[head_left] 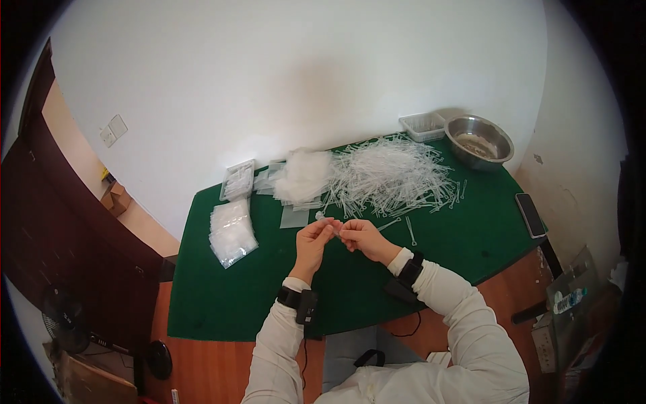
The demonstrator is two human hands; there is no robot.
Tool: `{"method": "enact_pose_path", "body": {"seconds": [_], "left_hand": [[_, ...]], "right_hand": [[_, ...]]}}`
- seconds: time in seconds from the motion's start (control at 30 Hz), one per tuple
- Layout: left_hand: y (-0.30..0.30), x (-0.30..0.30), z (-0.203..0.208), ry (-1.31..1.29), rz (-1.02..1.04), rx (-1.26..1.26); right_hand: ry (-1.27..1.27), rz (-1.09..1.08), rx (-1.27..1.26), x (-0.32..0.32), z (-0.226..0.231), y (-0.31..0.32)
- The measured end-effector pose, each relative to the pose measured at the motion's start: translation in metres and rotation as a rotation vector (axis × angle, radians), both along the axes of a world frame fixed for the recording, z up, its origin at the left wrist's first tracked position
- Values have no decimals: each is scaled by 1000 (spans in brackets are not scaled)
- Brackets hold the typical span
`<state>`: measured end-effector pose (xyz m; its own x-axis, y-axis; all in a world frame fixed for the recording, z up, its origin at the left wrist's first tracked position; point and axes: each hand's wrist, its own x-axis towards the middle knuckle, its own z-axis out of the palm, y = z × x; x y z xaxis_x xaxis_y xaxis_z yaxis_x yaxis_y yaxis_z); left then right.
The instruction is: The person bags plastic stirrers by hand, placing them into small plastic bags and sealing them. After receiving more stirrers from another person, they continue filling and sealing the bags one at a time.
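Over the middle of the green table, my left hand (311,246) and my right hand (367,240) meet, fingertips pinched close together. Whatever they grip is small and mostly hidden by the fingers, so I cannot make out its kind. A small white tuft (319,215) shows just beyond my left fingertips. Past my hands lies a big heap of clear plastic sticks with looped ends (397,176). Left of that heap, a white, filmy pile (304,174) rests on flat clear bags (294,217). Two loose sticks (411,231) lie near my right hand.
Filled clear bags (232,232) overlap at the table's left, below a clear tray of white pieces (237,180). Another clear tray (422,126) and a metal bowl (479,141) stand at the back right. A phone (530,215) lies by the right edge of the green tabletop (229,303).
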<state>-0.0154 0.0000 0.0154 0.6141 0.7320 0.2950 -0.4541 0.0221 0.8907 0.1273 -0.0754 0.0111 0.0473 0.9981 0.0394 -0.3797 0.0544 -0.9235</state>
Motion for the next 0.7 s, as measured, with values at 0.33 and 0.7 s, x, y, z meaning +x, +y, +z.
{"method": "enact_pose_path", "body": {"seconds": [0.33,0.7], "left_hand": [[1,2,-4,4,37,-22],[0,4,-12,352,-8,241]], "right_hand": [[-119,-55,-23,2,0,1],[-1127,-821,228,64,-9,11]]}}
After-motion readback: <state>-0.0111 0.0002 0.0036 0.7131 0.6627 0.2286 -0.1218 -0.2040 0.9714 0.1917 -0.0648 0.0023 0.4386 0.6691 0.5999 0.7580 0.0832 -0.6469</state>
